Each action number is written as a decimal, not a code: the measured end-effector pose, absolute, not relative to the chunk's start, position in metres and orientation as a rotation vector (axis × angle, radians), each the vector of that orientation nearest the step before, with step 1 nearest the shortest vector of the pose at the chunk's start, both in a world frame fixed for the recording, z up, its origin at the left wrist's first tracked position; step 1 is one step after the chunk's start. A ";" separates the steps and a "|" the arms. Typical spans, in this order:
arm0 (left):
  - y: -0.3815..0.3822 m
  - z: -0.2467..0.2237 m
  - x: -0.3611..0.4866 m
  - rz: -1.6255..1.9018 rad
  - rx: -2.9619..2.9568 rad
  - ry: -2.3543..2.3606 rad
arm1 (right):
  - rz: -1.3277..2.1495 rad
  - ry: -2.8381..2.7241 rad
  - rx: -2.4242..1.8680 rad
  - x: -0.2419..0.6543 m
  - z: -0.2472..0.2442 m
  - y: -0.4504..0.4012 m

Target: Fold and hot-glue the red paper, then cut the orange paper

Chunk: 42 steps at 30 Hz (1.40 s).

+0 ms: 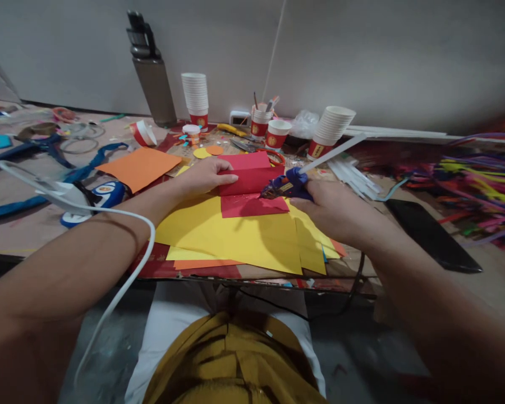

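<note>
My left hand [206, 178] pinches the left edge of a folded red paper [252, 180], holding up its flap. In my right hand [320, 202] is a blue glue gun [293, 182] with a long white glue stick [336, 152] standing out of its back. The gun's nozzle points down-left, close over the lower part of the red paper; whether it touches cannot be made out. Under the red paper lie several yellow sheets [235, 241], with an orange sheet's edge [206, 264] showing beneath them.
An orange sheet [138, 167] and a blue-white tape dispenser [105, 196] lie left. Behind stand cup stacks [194, 95] [334, 126], a bottle [155, 84] and a cup of tools [261, 120]. Glue sticks [356, 177], a black phone-like slab [431, 233] and coloured pipe cleaners [483, 185] are right.
</note>
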<state>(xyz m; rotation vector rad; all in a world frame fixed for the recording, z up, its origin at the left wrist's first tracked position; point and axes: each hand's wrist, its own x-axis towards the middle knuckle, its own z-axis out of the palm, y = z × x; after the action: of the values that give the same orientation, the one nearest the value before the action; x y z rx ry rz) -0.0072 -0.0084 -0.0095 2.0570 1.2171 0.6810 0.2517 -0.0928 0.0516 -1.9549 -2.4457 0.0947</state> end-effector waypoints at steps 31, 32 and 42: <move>-0.007 -0.011 -0.008 0.656 2.077 1.227 | -0.004 -2.390 -2.054 0.285 0.050 -0.093; -0.007 -0.011 -0.008 0.657 2.078 1.224 | 0.013 -2.389 -2.050 0.283 0.051 -0.094; -0.004 -0.014 -0.010 0.648 2.092 1.209 | 0.181 -2.471 -1.837 0.234 0.048 -0.093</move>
<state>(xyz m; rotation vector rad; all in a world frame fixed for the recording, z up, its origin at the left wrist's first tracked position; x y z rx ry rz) -0.0103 -0.0042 -0.0144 2.0923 1.2088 0.6481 0.2343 -0.0930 0.0485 -1.8367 -2.4708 0.1814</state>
